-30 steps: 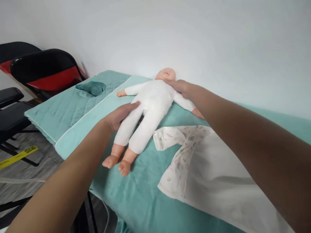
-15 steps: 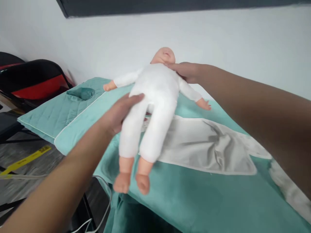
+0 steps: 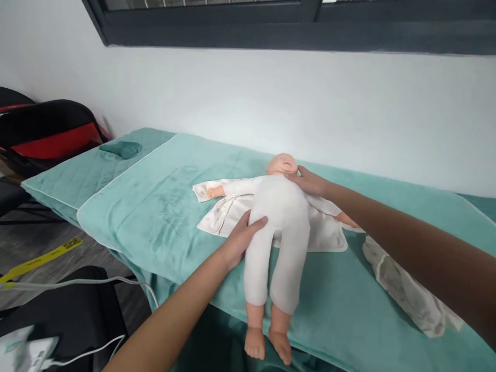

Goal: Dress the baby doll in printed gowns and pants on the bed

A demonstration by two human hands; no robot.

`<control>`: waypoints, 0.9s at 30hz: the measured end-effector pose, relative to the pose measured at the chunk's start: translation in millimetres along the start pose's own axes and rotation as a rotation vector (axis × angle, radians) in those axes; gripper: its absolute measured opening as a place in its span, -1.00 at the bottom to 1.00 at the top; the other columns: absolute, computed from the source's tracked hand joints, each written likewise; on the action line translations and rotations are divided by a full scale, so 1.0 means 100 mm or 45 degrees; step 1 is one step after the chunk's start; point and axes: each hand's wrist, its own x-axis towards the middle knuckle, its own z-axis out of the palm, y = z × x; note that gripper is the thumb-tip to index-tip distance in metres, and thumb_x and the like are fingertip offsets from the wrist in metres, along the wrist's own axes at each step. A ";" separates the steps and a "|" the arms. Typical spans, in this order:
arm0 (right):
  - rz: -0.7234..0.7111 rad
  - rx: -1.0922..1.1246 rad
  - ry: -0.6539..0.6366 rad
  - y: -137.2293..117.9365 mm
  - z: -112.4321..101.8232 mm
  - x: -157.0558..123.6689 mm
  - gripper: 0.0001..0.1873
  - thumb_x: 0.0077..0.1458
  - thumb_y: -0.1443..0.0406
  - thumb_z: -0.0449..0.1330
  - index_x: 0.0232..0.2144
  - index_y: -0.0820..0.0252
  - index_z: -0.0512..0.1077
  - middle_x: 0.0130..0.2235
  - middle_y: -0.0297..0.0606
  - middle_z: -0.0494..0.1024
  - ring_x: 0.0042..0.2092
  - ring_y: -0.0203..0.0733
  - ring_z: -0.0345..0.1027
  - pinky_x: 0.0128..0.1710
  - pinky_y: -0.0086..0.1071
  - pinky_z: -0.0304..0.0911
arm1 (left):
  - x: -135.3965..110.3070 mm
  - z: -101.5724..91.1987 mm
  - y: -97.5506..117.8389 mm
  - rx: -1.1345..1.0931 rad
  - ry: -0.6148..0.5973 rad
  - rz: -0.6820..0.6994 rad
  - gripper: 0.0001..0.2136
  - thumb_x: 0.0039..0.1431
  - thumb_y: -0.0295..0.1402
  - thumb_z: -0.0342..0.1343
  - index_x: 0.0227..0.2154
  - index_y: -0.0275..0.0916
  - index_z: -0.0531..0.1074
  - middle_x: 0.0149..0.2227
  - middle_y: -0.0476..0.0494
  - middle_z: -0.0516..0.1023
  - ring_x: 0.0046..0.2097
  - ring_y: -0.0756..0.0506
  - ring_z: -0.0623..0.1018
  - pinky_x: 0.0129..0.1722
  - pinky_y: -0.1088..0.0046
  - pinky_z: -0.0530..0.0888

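A baby doll point(image 3: 281, 217) in a white bodysuit lies face up on an opened white printed garment point(image 3: 220, 214) spread over a teal padded table point(image 3: 155, 206). Its feet hang past the table's front edge. My left hand point(image 3: 242, 238) grips the doll at its hip and upper thigh, thumb on top. My right hand point(image 3: 310, 182) is curled at the doll's neck and shoulder, under the head. Both arms reach in from the lower edge of the view.
A second crumpled white cloth point(image 3: 406, 289) lies on the table at the right. Black and red folding chairs point(image 3: 46, 134) stand at the left. A white cable point(image 3: 77, 283) and yellow floor tape point(image 3: 42, 258) run below the table. A wall and dark window frame point(image 3: 271, 26) stand behind.
The doll was lifted off the table, carried to the right and laid down on the white garment. Both hands have kept hold of it throughout.
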 end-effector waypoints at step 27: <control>-0.632 -0.300 -0.284 -0.98 0.52 0.36 -0.53 0.19 -0.10 0.05 -0.11 0.04 0.50 -0.03 -0.27 0.56 -0.04 -0.05 0.38 -0.12 -0.30 0.18 | 0.92 -0.98 0.39 1.388 0.686 0.462 -0.82 0.19 -0.37 -0.02 -0.26 -0.23 0.48 -0.20 -0.29 0.55 -0.14 -0.25 0.51 -0.17 0.24 0.39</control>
